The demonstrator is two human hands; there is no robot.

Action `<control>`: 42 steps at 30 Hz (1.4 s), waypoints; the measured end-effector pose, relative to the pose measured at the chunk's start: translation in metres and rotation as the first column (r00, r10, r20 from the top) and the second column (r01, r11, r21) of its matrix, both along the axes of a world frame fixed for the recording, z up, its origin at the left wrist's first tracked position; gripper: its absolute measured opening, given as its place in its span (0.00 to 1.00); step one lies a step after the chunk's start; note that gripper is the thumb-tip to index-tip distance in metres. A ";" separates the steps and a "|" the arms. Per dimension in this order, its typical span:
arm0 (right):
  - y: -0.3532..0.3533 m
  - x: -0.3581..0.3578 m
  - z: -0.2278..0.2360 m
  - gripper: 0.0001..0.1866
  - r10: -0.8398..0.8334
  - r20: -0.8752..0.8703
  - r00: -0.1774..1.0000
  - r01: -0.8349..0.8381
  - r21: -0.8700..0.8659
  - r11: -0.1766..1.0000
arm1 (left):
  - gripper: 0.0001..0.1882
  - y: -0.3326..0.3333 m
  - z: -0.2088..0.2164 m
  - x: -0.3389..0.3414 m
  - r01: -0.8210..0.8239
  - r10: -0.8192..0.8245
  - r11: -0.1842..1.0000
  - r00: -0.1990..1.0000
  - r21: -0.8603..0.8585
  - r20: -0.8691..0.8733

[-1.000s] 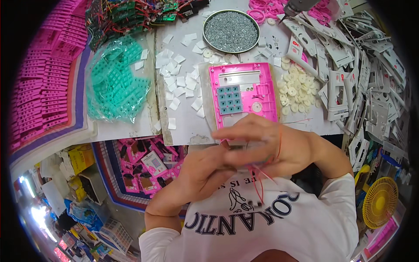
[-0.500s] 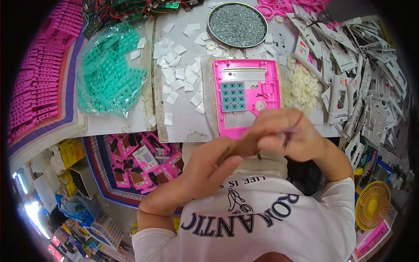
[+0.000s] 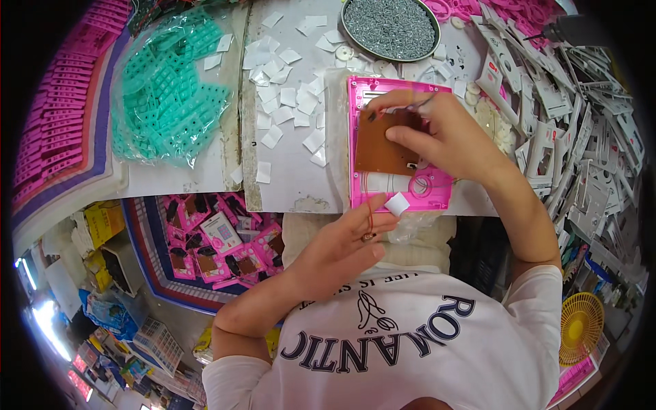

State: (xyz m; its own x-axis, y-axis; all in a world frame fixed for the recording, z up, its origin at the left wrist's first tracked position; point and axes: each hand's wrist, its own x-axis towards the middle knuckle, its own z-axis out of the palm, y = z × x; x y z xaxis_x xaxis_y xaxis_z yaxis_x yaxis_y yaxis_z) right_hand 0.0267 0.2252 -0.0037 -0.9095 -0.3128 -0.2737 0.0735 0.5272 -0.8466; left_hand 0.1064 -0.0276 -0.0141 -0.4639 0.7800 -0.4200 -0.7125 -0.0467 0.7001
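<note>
On the table in front of me lies a pink plastic casing (image 3: 440,201). My right hand (image 3: 437,133) grips a brown circuit board (image 3: 374,154) over it, thumb on its face, fingers at its far edge. The board hides the casing's middle; thin wires run around it. My left hand (image 3: 342,249) is at the casing's near edge, fingers partly bent. A red wire (image 3: 370,213) with a small round part at its end runs across those fingers. A small white square (image 3: 397,203) sits at the left fingertips; whether they pinch it is unclear.
Loose white squares (image 3: 307,102) and a bag of teal keypads (image 3: 174,89) lie to the left. Behind the casing stands a round tin of screws (image 3: 391,29). White plastic panels (image 3: 547,150) are piled right. A bin (image 3: 160,287) of pink assemblies sits below left.
My right hand has carried the brown board forward over the casing, covering the grey-blue keypad. My left hand has come off the board and now has the red wire and white square at its fingers.
</note>
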 end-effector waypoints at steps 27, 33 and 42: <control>-0.027 0.063 0.005 0.28 0.430 -0.456 0.780 -0.018 0.669 0.743 | 0.38 0.018 0.021 -0.075 -0.146 -0.626 0.777 -0.281 -0.612 -0.728; -0.029 0.052 0.018 0.30 0.494 -0.396 0.774 -0.022 0.762 0.647 | 0.12 0.049 0.037 -0.179 0.004 -0.519 0.854 -0.020 -0.520 -0.854; -0.005 0.046 0.037 0.25 0.348 -0.462 0.816 -0.132 0.436 0.890 | 0.08 0.128 -0.028 -0.261 -0.396 -0.627 0.775 -0.378 -0.493 -0.681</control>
